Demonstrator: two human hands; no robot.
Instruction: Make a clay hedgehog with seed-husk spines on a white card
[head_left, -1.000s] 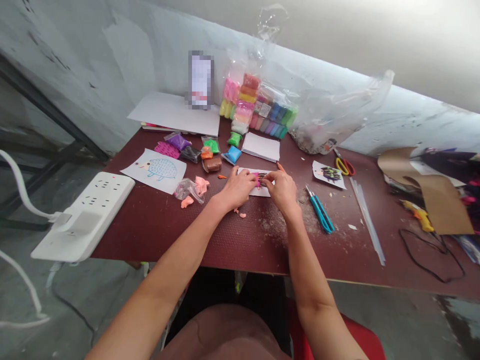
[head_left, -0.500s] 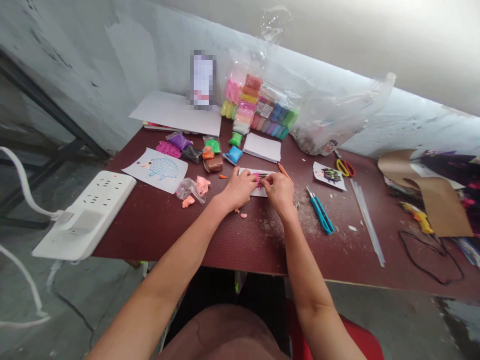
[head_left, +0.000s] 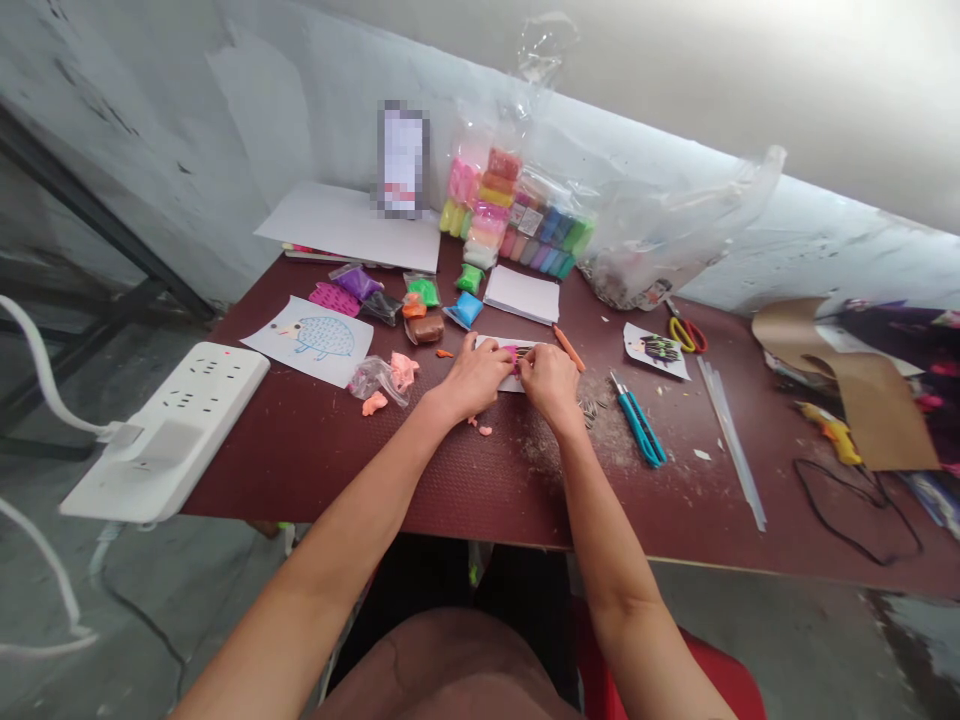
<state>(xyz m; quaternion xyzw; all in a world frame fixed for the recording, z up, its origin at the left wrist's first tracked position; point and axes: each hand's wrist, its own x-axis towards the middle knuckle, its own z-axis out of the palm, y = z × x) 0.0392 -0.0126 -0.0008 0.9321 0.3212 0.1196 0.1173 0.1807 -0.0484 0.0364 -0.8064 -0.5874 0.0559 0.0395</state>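
Note:
A small white card (head_left: 511, 384) lies on the table, partly covered by both hands. On it is a patch of pink clay (head_left: 512, 349) with dark, thin sticks on its right side. My left hand (head_left: 480, 373) holds the card down from its left side, fingertips at the pink clay. Over the right part of the card, my right hand (head_left: 551, 376) is closed in a pinch at the dark sticks; what sits between its fingertips is hidden. Small sticks (head_left: 594, 410) lie beside my right hand. An orange crayon-like stick (head_left: 568, 347) lies just behind it.
Peach clay (head_left: 403, 371), a hedgehog drawing (head_left: 324, 338) and bagged clay (head_left: 465, 310) lie left and behind. To the right are a teal utility knife (head_left: 639, 422), a finished-looking hedgehog card (head_left: 656, 350), scissors (head_left: 688, 334), clear glue sticks (head_left: 733, 440) and a yellow glue gun (head_left: 832, 432). A power strip (head_left: 172, 430) stands left.
My right hand has shifted slightly left and down over the card, uncovering more of the orange stick and the small sticks. My left hand stays in place on the card.

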